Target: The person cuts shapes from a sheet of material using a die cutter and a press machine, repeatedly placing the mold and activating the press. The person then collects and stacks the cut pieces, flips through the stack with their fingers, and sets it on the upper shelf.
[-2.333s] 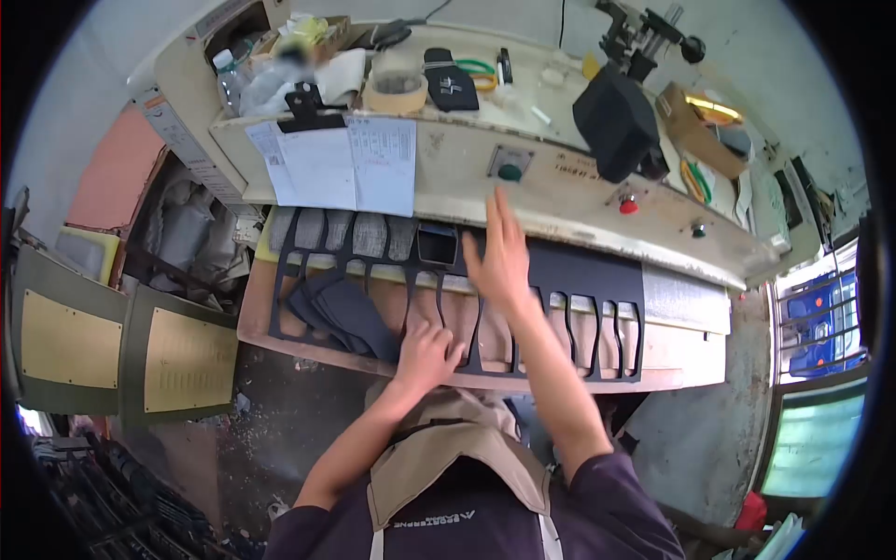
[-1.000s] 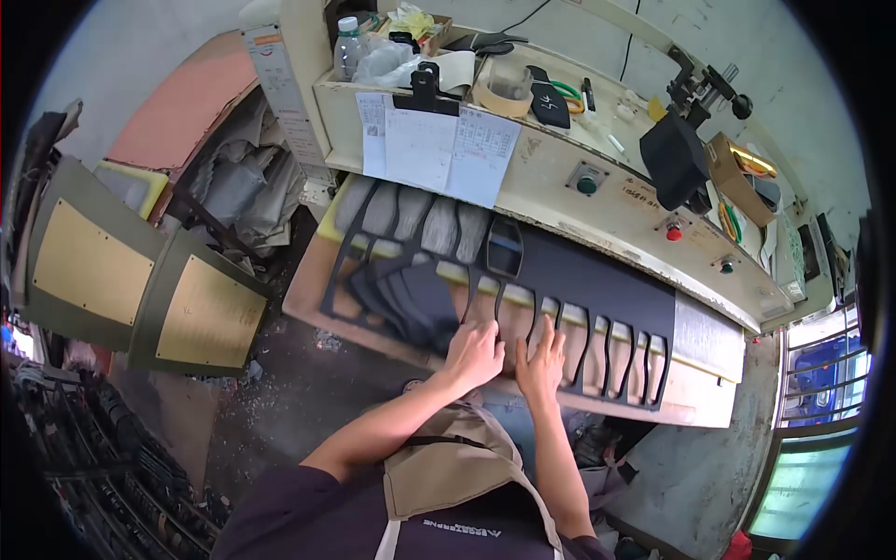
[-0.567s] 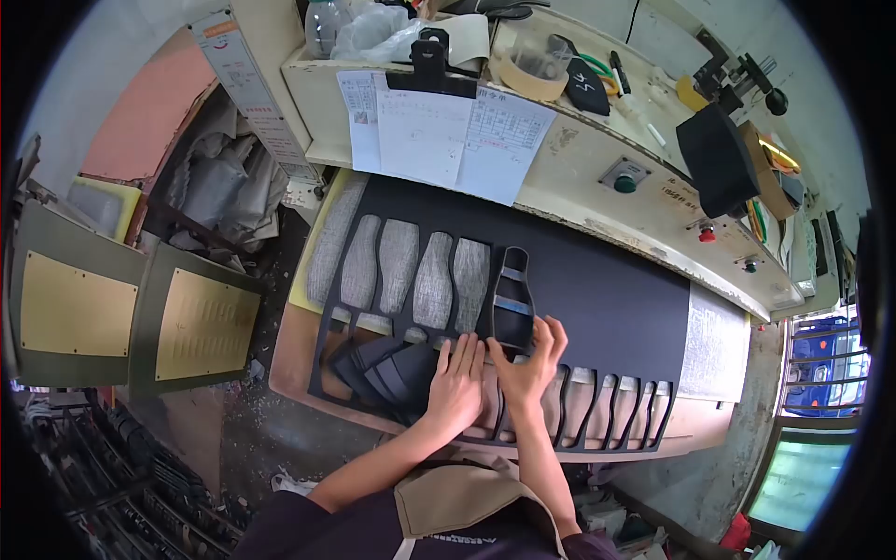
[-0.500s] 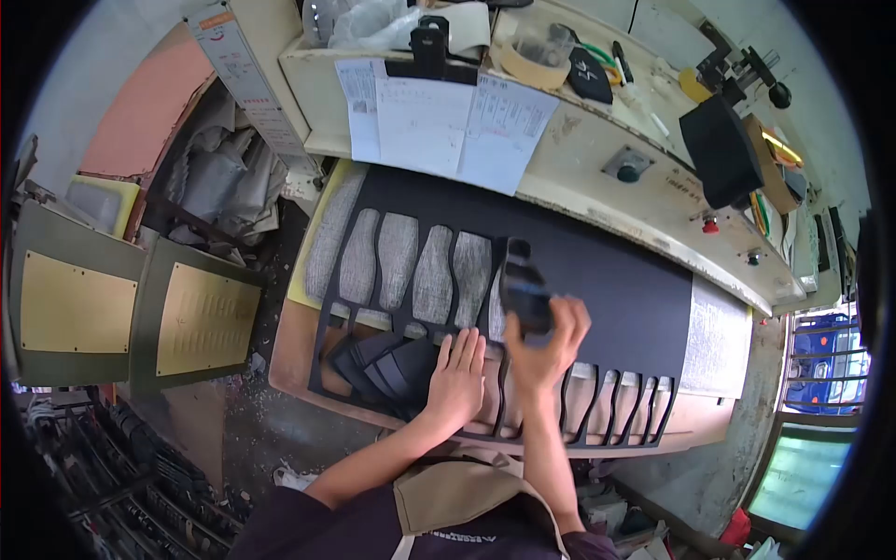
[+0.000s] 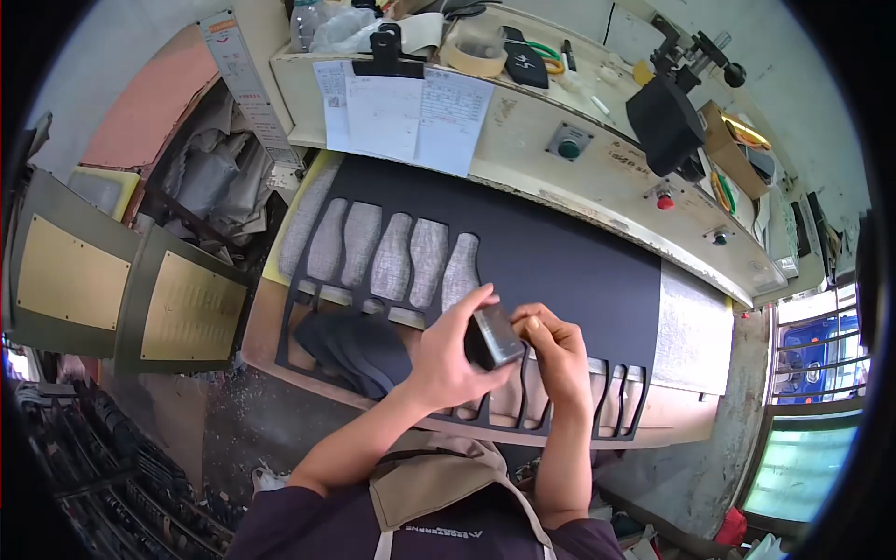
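Observation:
My left hand (image 5: 446,353) grips a dark, metal-sided cutting die (image 5: 502,342) and holds it tilted above the black sheet (image 5: 569,271). Close against the die's right side is my right hand (image 5: 558,353), its thumb and fingertips pinched together; what they hold, if anything, is hidden. Sole-shaped holes in the sheet show a grey, scuffed surface below. Several dark sole-shaped pieces (image 5: 350,350) lie in an overlapping pile left of my left hand, on the sheet's near part.
Behind the sheet runs a pale machine beam (image 5: 523,177) with a green button (image 5: 568,148) and a red button (image 5: 665,201). Papers (image 5: 392,117) hang from a black clip. A roll of tape (image 5: 474,51) sits on top. Green cabinet doors (image 5: 191,303) stand at left.
The cutting die has passed from my right hand into my left, which has lifted off the sheet. My right hand is now pinched beside the die. The view has shifted slightly right.

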`<state>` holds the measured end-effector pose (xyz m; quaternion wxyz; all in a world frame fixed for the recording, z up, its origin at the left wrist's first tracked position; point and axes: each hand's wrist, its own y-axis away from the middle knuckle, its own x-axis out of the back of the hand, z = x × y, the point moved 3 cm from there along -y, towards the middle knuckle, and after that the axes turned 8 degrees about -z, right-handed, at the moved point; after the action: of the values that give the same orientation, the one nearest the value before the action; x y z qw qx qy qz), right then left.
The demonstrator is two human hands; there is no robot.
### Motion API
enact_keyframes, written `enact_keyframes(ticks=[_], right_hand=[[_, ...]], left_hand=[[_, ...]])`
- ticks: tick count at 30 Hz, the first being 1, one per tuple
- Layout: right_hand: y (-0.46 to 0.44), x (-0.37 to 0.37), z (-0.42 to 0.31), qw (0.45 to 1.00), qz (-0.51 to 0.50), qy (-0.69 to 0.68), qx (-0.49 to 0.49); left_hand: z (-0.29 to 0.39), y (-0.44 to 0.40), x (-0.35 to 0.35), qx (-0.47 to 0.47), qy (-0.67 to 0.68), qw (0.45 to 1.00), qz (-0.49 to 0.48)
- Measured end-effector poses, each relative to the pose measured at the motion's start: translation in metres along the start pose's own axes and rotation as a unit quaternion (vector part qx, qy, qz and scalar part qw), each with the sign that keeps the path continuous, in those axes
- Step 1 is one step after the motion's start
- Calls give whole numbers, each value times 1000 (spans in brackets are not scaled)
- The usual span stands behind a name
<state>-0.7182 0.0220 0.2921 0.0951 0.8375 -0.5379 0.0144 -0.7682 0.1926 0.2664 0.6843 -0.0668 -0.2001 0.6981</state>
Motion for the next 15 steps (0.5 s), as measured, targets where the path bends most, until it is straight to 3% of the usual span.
enact_keyframes(ticks=[2,4,7,12,14,15], right_hand=[[20,26,20,992,-68,-93,-42],[43,29,50,970,-231,-80,5],[82,47,91,962,-228,-133,-72],[114,71,132,982,-143,-91,-86],[130,84,125,905,-134,-310,-259],[140,91,140,906,-143,-306,-257]], left_hand=[[10,13,-8,90,128,979,-128],[6,30,-33,126,176,963,-160],[-7,57,-76,226,319,888,-242],[-4,67,-127,229,242,918,-216],[-4,78,-133,263,267,904,-204],[-6,84,-134,288,293,890,-198]])
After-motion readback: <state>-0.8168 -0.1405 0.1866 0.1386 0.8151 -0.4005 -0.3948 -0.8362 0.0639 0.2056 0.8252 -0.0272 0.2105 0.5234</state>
